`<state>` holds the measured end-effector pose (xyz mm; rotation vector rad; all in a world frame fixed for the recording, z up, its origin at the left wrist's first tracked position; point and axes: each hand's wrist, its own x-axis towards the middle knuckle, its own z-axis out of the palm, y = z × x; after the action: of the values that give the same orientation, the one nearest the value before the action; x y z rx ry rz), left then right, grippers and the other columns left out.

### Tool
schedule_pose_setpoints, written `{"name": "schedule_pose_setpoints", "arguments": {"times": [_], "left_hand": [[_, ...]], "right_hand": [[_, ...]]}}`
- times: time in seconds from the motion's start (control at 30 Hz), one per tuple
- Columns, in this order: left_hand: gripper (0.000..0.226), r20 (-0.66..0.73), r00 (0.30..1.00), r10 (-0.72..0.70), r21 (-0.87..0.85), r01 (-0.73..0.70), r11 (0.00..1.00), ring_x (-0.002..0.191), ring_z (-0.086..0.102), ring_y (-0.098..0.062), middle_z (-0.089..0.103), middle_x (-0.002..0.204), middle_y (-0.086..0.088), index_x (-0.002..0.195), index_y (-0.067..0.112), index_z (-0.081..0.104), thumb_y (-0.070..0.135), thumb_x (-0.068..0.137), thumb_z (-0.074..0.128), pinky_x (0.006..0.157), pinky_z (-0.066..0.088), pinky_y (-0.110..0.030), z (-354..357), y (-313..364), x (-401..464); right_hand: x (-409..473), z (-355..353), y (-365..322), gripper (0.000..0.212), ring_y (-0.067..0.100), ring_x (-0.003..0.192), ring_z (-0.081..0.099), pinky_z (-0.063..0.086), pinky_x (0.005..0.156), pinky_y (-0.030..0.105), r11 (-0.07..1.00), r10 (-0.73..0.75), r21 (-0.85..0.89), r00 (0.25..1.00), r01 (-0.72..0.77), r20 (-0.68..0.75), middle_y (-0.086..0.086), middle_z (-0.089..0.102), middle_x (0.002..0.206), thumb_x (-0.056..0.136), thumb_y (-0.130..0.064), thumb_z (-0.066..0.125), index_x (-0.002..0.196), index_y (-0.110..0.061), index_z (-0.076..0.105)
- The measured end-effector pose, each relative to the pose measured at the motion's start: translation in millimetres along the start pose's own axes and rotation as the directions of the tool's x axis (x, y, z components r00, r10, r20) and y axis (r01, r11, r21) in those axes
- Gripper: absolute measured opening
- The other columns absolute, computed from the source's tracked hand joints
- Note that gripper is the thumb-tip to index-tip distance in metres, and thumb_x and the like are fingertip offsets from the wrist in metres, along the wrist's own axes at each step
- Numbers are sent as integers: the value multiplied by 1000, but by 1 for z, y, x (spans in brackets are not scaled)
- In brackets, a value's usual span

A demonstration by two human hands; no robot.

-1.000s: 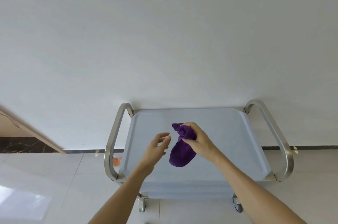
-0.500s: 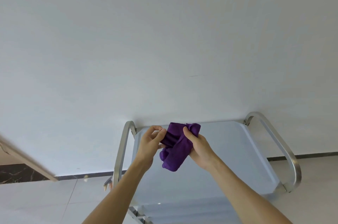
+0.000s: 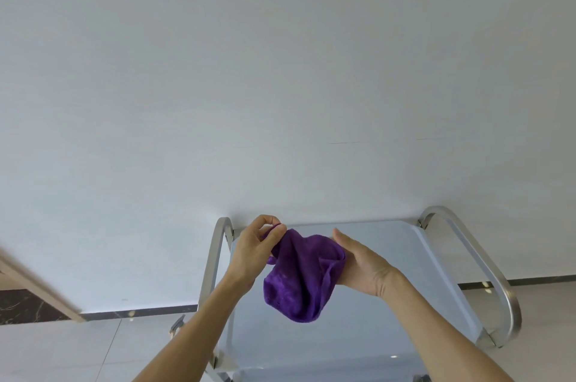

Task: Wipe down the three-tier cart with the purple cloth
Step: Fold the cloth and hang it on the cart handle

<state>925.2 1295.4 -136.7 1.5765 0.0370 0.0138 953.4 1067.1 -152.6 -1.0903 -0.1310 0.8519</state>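
The purple cloth (image 3: 299, 278) hangs in the air above the top tray of the steel cart (image 3: 414, 282), held between both hands. My left hand (image 3: 254, 252) pinches an upper corner of it between thumb and fingers. My right hand (image 3: 363, 268) grips its right edge, palm turned toward the cloth. The cloth sags in a loose pouch below the hands and does not touch the tray. The cart's lower tiers are mostly hidden beneath the top one.
The cart stands against a white wall (image 3: 280, 69), with curved steel handles on the left (image 3: 215, 260) and right (image 3: 486, 269). Pale tiled floor (image 3: 78, 350) lies to the left, with a dark baseboard and a wooden frame (image 3: 37, 291) at far left.
My left hand has taken hold of the cloth's corner, and both hands have pulled it wider apart. The view has tilted up and the cart sits lower in frame.
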Motion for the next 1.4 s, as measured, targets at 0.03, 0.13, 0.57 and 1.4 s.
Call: {"name": "schedule_pose_setpoints", "arguments": {"times": [0.03, 0.13, 0.57, 1.4], "left_hand": [[10, 6, 1000, 2, 4, -2, 1000, 63, 54, -23, 63, 73, -7, 91, 13, 59, 21, 96, 61, 61, 47, -35, 0, 0, 0], [10, 18, 1000, 9, -3, -9, 1000, 63, 53, -21, 63, 74, -7, 89, 16, 60, 23, 96, 62, 60, 46, -31, 0, 0, -1], [24, -89, 935, -343, -689, 191, 700, 97, 68, -36, 63, 103, -12, 89, 20, 49, 42, 98, 54, 79, 57, -51, -69, -61, -21], [35, -257, 877, -405, -513, 232, 827, 98, 71, -25, 70, 120, -6, 128, 27, 61, 18, 95, 59, 60, 58, -37, -200, -87, -64]], "right_hand": [[2, 5, -7, 60, 31, 114, 61, 52, 93, 43, 994, 17, -105, 999, -21, -42, 17, 65, 124, 94, -53, 56, 128, -4, 61], [9, 18, -16, 36, 23, 93, 70, 55, 81, 36, 917, -26, -395, 975, -64, -219, 12, 72, 107, 79, -45, 79, 98, -16, 73], [8, 70, -71, 21, 18, 76, 59, 50, 70, 32, 760, -494, -536, 863, 368, -108, 3, 61, 83, 92, -41, 65, 93, -22, 57], [117, 86, -50, 14, 19, 87, 68, 57, 80, 39, 877, -275, -466, 918, 117, -286, 10, 70, 103, 97, -33, 60, 99, -19, 60]]}}
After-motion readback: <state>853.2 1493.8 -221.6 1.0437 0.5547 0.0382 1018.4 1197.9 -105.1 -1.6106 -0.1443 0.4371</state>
